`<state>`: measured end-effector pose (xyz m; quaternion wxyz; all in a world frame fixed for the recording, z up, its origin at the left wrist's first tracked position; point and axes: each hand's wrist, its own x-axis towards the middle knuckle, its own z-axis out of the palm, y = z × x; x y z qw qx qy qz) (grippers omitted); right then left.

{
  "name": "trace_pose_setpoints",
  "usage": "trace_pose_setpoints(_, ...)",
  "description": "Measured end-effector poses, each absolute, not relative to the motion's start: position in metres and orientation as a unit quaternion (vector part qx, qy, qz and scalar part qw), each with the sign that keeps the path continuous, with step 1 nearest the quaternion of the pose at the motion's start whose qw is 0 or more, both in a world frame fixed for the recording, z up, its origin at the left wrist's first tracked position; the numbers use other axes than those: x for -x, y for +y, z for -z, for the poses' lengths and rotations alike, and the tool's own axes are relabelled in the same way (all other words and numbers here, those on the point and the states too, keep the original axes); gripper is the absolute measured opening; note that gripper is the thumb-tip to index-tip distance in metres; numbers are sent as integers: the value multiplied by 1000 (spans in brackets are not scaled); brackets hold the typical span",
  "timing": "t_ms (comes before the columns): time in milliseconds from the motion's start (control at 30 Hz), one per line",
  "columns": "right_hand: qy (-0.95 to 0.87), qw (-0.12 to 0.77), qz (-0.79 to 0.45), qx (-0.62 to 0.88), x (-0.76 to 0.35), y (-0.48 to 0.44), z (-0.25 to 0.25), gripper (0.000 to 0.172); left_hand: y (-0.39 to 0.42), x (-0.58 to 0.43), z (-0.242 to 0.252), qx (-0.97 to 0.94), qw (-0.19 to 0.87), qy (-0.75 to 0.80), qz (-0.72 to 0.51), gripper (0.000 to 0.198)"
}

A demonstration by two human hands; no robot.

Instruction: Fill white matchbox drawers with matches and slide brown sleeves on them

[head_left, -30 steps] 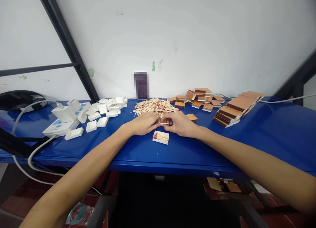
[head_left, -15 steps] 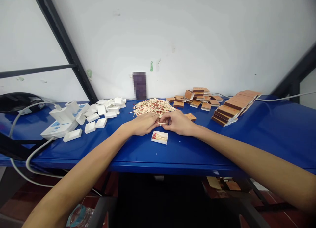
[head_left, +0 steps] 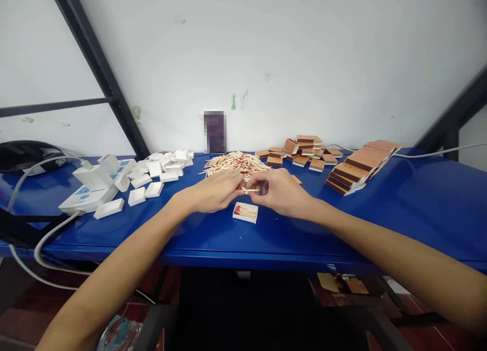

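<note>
Both hands, left hand (head_left: 213, 191) and right hand (head_left: 279, 191), pinch pale, red-tipped matches (head_left: 251, 190) above a white tray (head_left: 245, 212).

Two hands work at the desk (head_left: 418, 204): the left hand (head_left: 211, 192) and the right hand (head_left: 284, 191). They share one grip on the pinched matches (head_left: 251, 190), which are too small to count. Just below the grip lies one open white tray (head_left: 245, 212) holding matches. Beyond the grip is one heap of loose matches (head_left: 234, 163), uncountable. Left of the grip lie well over ten empty white trays (head_left: 152, 177). Right of it are roughly a dozen loose brown matchbox sleeves (head_left: 304, 150) and one fanned stack (head_left: 359, 167) of flat ones.
</note>
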<state>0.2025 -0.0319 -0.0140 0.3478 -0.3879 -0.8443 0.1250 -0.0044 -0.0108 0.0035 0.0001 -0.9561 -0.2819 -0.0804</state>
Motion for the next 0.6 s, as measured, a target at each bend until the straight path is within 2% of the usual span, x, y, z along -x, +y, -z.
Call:
trace_pose_setpoints(233, -851, 298, -169, 397, -199, -55, 12, 13, -25, 10, -5, 958, -116, -257, 49, 24)
trace_pose_setpoints(400, -861, 273, -213, 374, -199, -53, 17, 9, -22, 11, -4, 956, -129, -257, 50, 18)
trace_pose_setpoints(600, -883, 244, -181, 358, -202, -49, 16, 12, -20, 11, -10, 954, -156, -242, 80, 16)
